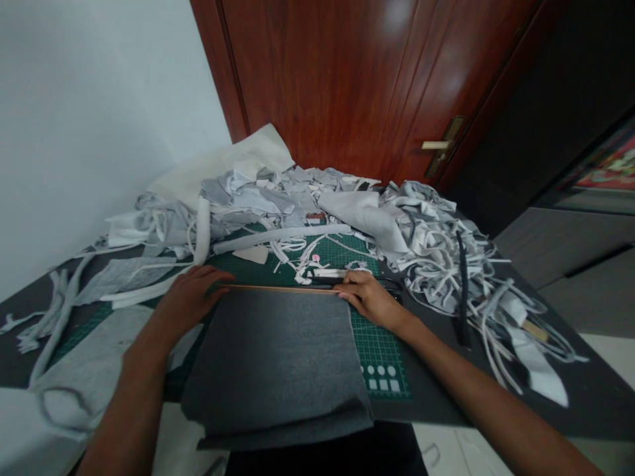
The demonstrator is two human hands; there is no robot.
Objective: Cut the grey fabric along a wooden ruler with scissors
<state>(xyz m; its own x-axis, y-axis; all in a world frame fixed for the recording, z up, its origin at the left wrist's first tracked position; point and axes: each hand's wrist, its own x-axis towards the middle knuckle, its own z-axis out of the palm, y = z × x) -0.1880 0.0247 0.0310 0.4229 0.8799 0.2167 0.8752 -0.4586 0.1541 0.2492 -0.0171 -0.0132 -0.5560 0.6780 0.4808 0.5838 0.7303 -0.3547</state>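
A dark grey piece of fabric (282, 363) lies over the green cutting mat (377, 344), its near edge hanging past the table's front. Along its far edge runs a thin orange-brown strip (282, 289). My left hand (198, 291) grips the strip's left end, fingers pressed together at the fabric's corner. At the other end, my right hand (364, 294) pinches the strip at the far right corner. Just beyond the right hand are dark-handled scissors (391, 285), partly hidden by it.
Heaps of grey and white scraps (431, 244) line the back and right of the table (426, 390). Rolled white strips (282, 236) lie behind the fabric, pale cloth (99, 357) at the left. A wooden door (322, 79) and a white wall (99, 99) stand behind.
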